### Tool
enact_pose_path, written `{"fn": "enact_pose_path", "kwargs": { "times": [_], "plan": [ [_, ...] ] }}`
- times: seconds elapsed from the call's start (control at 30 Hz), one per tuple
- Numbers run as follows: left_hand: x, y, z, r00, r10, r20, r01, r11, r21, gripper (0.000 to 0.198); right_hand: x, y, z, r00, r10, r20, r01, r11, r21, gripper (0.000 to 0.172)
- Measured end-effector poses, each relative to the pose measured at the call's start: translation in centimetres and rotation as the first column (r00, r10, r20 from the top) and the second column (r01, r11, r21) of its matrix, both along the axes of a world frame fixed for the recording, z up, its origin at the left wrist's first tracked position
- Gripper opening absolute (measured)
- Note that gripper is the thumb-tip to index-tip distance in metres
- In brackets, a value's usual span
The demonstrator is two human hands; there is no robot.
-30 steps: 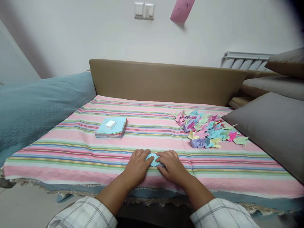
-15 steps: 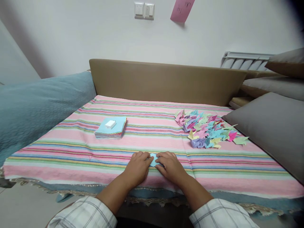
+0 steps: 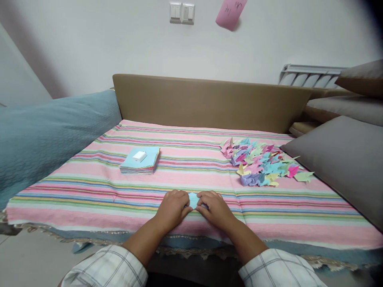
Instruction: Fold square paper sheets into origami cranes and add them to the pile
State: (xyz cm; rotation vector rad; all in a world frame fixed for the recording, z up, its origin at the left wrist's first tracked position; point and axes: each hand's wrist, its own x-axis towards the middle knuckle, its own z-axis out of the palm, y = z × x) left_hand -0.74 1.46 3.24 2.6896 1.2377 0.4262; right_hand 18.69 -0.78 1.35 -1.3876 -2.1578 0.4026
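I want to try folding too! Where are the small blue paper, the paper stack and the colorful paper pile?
Blue paper [image 3: 193, 201]: head view, on its uncovered middle.
Paper stack [image 3: 152, 156]: head view, on its top sheet, toward the right.
Paper pile [image 3: 257, 163]: head view, near its middle.

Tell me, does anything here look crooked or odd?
The pink note on the wall hangs askew: it slants, unlike the level light switches, and its lower edge seems to curl away. The paper cranes lie jumbled, but nothing looks spilled or damaged.
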Motion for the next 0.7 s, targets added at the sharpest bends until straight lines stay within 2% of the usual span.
{"fn": "enact_pose_path", "kwargs": {
  "times": [0.23,0.7],
  "plan": [
    [0.3,0.1,0.0,0.998,0.023,0.051,-0.023,1.000,-0.013,0.013,-0.3,0.2,-0.2,0.999,-0.039,-0.017,0.039,0.999,-0.012,0.006],
    [1.2,0.0,-0.6,0.980,0.175,0.093,-0.171,0.984,-0.052,0.011,-1.7,0.3,-0.1,0.979,-0.195,-0.064,0.191,0.980,-0.059,0.006]
  ]
}}
